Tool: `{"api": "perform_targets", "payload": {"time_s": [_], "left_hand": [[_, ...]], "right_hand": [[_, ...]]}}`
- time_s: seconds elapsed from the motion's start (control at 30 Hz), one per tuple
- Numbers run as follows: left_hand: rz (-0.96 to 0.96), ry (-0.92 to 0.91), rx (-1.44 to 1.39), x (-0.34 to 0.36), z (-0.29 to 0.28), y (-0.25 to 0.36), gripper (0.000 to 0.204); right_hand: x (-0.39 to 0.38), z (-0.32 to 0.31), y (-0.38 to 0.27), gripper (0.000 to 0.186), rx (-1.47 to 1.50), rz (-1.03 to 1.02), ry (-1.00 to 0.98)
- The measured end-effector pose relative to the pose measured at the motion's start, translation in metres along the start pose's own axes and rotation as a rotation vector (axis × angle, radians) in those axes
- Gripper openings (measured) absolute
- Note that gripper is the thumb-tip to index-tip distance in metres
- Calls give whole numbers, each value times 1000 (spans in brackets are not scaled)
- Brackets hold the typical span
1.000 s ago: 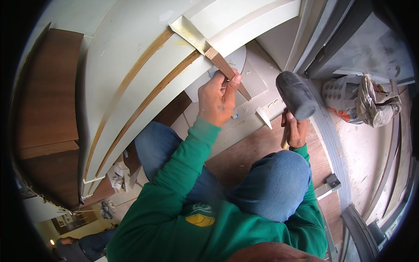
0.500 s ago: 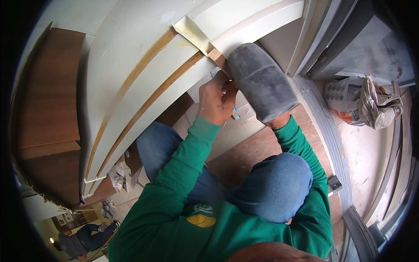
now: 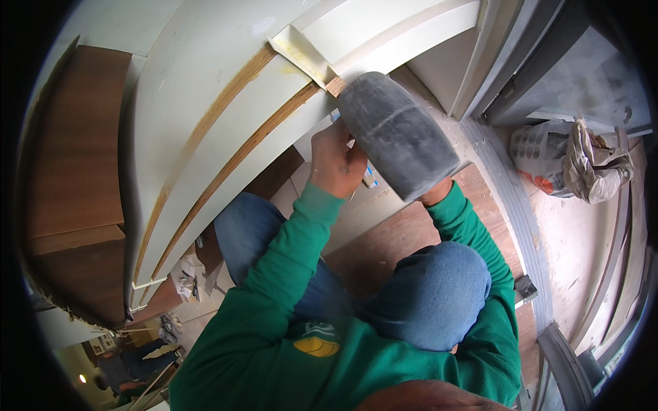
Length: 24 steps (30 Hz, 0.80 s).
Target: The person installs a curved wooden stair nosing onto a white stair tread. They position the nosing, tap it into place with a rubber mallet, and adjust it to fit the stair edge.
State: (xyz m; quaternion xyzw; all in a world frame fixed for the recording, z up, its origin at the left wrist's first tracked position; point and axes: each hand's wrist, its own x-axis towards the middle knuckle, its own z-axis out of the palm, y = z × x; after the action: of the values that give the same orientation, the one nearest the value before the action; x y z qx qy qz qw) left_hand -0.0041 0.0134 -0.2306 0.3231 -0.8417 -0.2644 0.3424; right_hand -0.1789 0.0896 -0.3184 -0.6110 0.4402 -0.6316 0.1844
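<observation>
A large dark grey rubber mallet head hangs just beyond my left hand, tilted, its upper left end against or very near a small wooden block. My right hand is closed below the mallet head, mostly hidden by it along with the handle. With curled fingers, my left hand grips the block's lower part, which the mallet covers. The block's visible end meets a pale corner strip on the white panel. Two bare wood strips run along that panel's edges.
Brown wooden boards stand at the left. A plastic bag with crumpled paper lies at the right, beyond a metal door track. My bent knees are below my hands. Another person is far off at lower left.
The mallet head has shifted left, toward the block, and now covers more of it. My left hand has barely moved. The distant person has changed posture.
</observation>
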Motion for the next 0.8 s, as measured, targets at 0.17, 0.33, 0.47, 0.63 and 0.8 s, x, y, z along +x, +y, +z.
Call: {"api": "perform_targets", "payload": {"time_s": [0.17,0.33,0.47,0.63,0.8], "left_hand": [[-39,-3,-15,-1,0,-1,23],[-115,-24,-56,-1,-1,1,22],[-49,-10,8,-1,1,-4,21],[-239,26,-126,1,6,11,33],[-422,-126,-199,-3,11,2,58]], "right_hand": [[-4,7,12,45,-40,-66,-12],[-7,10,21,46,-146,-138,-24],[-8,4,22,51,-267,-209,-70],[-76,-13,45,45,-659,153,-144],[-64,-38,25,38,-629,-67,274]]}}
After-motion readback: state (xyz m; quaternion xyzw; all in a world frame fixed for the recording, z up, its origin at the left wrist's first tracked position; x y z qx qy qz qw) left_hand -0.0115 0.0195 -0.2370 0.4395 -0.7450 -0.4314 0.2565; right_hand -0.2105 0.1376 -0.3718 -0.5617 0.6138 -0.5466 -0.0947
